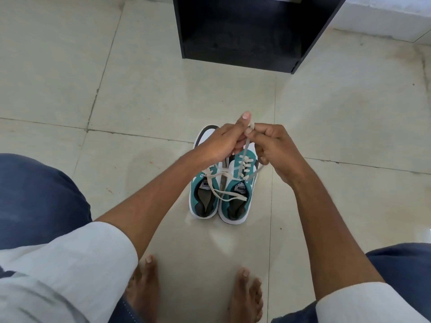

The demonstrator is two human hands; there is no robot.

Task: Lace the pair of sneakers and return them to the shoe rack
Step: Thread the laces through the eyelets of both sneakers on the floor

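I count two teal sneakers (219, 190), two hands (247, 145), two bare feet (193, 292) and one black rack (251, 31).

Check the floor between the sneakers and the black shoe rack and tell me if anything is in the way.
Nothing visible is in the way. The sneakers stand side by side on bare floor tiles, and the stretch up to the black shoe rack is open. Its lower compartment looks empty. Both hands, left hand and right hand, are holding the lace.

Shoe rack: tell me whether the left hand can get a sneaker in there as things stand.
Probably not yet. The left hand and right hand both pinch the lace; the shoe rack stands open, with bare floor between.
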